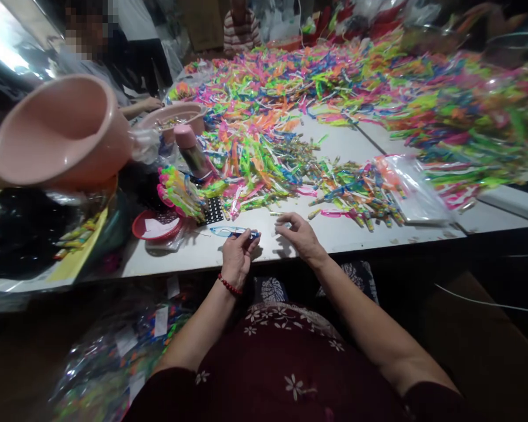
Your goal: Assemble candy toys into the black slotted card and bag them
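Observation:
My left hand [239, 256], with a red bead bracelet at the wrist, pinches the end of a slim blue plastic piece in a clear wrapper [229, 231] that lies on the white table [356, 231]. My right hand [300, 234] hovers just to the right, its fingers curled in a pinch around a small part too tiny to name. A loose heap of small colourful plastic pieces [356, 190] lies just beyond both hands.
A huge pile of neon plastic strips [334, 88] covers the far table. At left sit a tilted pink basin [61, 132], a pink-capped bottle [190, 149], a small red dish [156, 225] and a black studded card [213, 211]. A clear bag [411, 190] lies right. Another person sits far left.

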The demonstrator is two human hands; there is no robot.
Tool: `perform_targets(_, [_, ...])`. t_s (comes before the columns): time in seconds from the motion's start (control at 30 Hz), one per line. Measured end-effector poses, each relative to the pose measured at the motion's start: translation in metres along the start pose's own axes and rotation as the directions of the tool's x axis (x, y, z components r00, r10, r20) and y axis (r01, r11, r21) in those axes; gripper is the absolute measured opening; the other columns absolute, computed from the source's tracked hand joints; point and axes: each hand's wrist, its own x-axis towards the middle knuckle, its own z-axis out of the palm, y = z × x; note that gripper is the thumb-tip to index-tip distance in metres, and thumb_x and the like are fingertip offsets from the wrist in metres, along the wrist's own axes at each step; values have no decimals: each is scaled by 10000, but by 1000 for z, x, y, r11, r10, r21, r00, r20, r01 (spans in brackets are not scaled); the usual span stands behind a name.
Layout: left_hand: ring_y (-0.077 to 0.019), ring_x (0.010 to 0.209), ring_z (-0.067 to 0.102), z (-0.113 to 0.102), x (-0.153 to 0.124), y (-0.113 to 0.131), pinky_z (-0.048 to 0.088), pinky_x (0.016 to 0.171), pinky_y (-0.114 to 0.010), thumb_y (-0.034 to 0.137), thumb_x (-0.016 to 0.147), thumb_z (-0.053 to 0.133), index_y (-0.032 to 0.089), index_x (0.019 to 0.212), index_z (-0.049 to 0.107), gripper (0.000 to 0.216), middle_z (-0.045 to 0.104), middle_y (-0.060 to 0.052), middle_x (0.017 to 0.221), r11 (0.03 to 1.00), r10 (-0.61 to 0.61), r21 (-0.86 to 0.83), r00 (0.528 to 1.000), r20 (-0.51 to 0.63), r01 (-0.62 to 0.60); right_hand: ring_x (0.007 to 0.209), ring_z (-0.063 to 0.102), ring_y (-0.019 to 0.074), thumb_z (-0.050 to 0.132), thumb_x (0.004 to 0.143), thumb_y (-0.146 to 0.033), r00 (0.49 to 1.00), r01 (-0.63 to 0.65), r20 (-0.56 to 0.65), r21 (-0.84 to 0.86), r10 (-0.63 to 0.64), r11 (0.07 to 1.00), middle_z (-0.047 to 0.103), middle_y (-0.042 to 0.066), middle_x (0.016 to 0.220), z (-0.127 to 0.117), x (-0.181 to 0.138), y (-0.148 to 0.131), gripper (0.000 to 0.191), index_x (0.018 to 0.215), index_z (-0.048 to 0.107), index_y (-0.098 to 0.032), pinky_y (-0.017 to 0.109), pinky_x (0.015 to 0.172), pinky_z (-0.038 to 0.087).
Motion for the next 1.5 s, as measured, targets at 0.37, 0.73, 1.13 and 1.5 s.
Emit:
perform_targets(0.37, [-133, 674, 691, 2, -6, -20, 560, 613, -223, 239, 662, 842, 129, 814, 629, 284, 710, -30, 744, 992, -63, 114, 992, 111, 50, 863, 652, 169, 775, 787, -442, 974, -188, 159, 174, 161, 967, 703, 17, 967, -3, -54, 2, 392, 1113, 721, -231, 334, 847, 561])
perform_targets(0.73, [-78, 584, 620, 7, -8, -17, 532, 546, -182, 249, 601, 879, 131, 787, 626, 336, 651, 17, 708, 991, -83, 113, 991, 108, 71, 808, 647, 151, 815, 770, -438, 960, -271, 143, 272, 240, 923, 732, 2, 958, 6, -51, 1, 298, 984, 742, -243, 304, 832, 526])
perform_targets(1.13, [-78, 539, 609, 9, -18, -15, 520, 539, -194, 316, 562, 907, 123, 794, 627, 411, 655, 21, 680, 992, -40, 124, 988, 146, 22, 707, 574, 133, 810, 772, -465, 950, -292, 200, 291, 241, 911, 686, -2, 807, 3, -56, 0, 319, 948, 735, -210, 266, 678, 477])
perform_targets(1.5, [-108, 534, 623, 11, -21, -13, 511, 530, -222, 323, 547, 902, 114, 816, 667, 414, 683, -9, 684, 965, -56, 259, 992, 114, 25, 662, 565, 129, 814, 751, -482, 938, -336, 189, 293, 290, 895, 695, 13, 812, 0, -63, -3, 344, 919, 714, -198, 263, 622, 474])
